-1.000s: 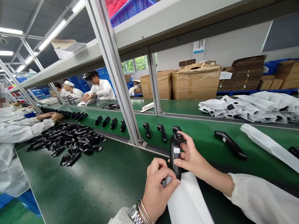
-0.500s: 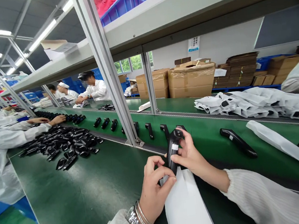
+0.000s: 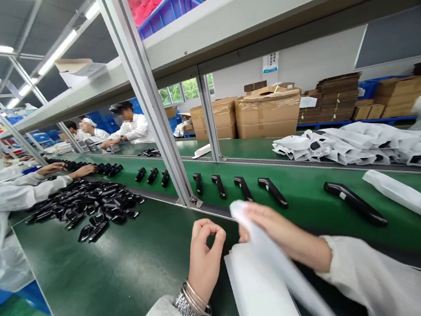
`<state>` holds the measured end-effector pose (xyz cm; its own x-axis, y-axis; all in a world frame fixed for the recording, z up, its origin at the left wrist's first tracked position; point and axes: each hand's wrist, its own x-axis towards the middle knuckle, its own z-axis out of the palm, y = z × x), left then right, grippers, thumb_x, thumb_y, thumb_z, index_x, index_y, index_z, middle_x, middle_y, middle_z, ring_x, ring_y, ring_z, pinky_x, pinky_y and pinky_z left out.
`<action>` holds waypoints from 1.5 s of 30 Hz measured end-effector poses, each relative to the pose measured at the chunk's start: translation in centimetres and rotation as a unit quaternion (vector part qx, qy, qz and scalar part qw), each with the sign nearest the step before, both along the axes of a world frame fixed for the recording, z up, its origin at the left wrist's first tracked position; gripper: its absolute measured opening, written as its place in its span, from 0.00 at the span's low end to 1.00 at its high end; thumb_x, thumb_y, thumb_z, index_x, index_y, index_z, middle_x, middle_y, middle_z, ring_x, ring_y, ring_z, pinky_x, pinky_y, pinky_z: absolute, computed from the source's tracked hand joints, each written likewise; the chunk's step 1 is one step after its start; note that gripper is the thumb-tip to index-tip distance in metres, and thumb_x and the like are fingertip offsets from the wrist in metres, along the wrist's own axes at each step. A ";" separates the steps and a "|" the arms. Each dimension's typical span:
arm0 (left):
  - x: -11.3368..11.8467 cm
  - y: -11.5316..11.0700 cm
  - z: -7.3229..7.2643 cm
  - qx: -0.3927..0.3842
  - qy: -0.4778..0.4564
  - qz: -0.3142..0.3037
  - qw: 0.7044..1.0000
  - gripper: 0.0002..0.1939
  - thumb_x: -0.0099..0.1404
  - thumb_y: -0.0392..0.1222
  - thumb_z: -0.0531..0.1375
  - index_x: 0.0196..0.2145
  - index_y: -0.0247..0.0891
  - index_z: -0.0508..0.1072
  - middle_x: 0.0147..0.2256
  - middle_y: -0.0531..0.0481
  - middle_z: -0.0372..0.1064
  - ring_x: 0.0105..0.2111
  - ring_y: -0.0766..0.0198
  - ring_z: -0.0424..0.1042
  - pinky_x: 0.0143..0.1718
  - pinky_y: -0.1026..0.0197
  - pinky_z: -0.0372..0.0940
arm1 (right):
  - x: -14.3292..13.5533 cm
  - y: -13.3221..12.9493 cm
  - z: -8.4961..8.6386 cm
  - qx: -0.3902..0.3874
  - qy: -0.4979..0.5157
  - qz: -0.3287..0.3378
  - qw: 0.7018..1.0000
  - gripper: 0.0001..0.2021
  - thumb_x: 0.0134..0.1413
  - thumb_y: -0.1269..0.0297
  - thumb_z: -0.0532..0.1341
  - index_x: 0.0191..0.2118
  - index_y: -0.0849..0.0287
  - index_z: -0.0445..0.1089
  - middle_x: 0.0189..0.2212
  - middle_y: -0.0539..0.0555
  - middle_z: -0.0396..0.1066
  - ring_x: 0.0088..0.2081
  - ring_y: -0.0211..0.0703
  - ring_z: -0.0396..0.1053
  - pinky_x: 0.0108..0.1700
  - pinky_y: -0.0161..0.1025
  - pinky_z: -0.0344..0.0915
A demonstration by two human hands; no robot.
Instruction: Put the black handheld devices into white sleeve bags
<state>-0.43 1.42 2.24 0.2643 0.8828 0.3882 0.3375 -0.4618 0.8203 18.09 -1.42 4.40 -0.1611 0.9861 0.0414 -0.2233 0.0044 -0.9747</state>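
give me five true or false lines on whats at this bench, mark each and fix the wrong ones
1. The right hand holds a white bag. True.
2. A watch is on the wrist of the left hand. True.
3. The left hand also grips a white bag. False: its curled fingers hold nothing that shows.
4. A blue bin sits on the shelf. True.
5. The black pile lies right of both hands. False: the black pile is to their left.

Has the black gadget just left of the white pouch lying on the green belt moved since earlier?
Yes: the black gadget has moved right, farther from the thick metal post.
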 end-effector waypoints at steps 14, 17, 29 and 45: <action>-0.4 -0.1 0.0 0.026 0.253 -0.089 0.963 0.16 0.68 0.41 0.52 0.23 0.38 0.66 0.27 0.54 0.63 0.31 0.63 0.64 0.40 0.56 0.55 | 10.7 6.4 -2.5 0.103 -0.582 -0.275 0.758 0.17 0.56 0.57 0.57 0.50 0.55 0.66 0.44 0.59 0.69 0.45 0.55 0.68 0.40 0.42 0.61; -0.1 -0.2 -0.1 0.073 0.268 -0.091 0.956 0.16 0.70 0.41 0.52 0.23 0.38 0.65 0.26 0.55 0.63 0.30 0.63 0.63 0.41 0.55 0.55 | 8.9 8.0 -4.0 0.065 -0.540 -0.263 0.797 0.22 0.52 0.59 0.61 0.53 0.57 0.64 0.45 0.61 0.69 0.42 0.56 0.70 0.38 0.44 0.62; -0.4 -0.1 0.5 0.113 0.222 -0.100 0.963 0.08 0.63 0.36 0.59 0.27 0.39 0.66 0.27 0.56 0.62 0.32 0.64 0.63 0.44 0.56 0.55 | 3.4 4.3 -2.3 0.057 -0.007 -0.104 0.993 0.43 0.46 0.60 0.68 0.60 0.44 0.38 0.39 0.48 0.69 0.39 0.48 0.76 0.44 0.50 0.71; 0.0 -1.0 1.0 0.100 0.131 -0.109 0.980 0.04 0.61 0.35 0.62 0.28 0.40 0.72 0.35 0.51 0.61 0.40 0.58 0.63 0.46 0.55 0.57 | 0.4 2.1 -1.1 0.122 0.066 -0.131 0.982 0.29 0.54 0.63 0.64 0.55 0.42 0.47 0.52 0.52 0.59 0.39 0.42 0.76 0.44 0.47 0.73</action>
